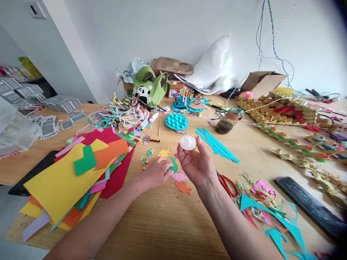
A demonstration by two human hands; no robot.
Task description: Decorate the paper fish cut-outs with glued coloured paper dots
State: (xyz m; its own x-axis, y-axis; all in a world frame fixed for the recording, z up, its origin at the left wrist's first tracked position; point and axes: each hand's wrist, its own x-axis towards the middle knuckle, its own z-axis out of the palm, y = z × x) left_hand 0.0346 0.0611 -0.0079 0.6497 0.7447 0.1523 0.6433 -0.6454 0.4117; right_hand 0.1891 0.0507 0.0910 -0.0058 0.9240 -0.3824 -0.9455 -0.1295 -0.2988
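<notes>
While the right hand (197, 164) holds a round white thing (187, 143) above the table (162, 227), the left hand (158, 172) bends beside a green paper fish (174, 167); I can't tell if it grips.

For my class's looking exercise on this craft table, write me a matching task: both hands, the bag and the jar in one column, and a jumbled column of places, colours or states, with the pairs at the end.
Column one
1. Left hand
2. Right hand
3. Bag
4. Jar

Column two
A. Green, with a panda on it
B. Has dark contents
C. Down at the green paper fish
D. Holding a round white item

Pairs: 1-C, 2-D, 3-A, 4-B
</notes>
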